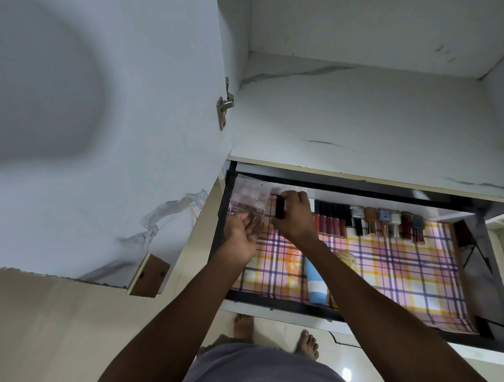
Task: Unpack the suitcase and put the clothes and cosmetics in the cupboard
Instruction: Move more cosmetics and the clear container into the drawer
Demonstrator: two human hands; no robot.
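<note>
The cupboard's black-framed drawer stands pulled out, lined with a plaid sheet. Along its back stands a row of lip glosses and small bottles. My right hand pinches a small dark cosmetic stick over the drawer's back left corner. My left hand is beside it, palm up, holding the lower edge of a clear plastic pouch with small round items inside. A light blue tube lies in the drawer under my right forearm.
Above the drawer is a white marbled cupboard shelf. The open cupboard door with its metal hinge fills the left. My bare feet stand on the tiled floor below the drawer front.
</note>
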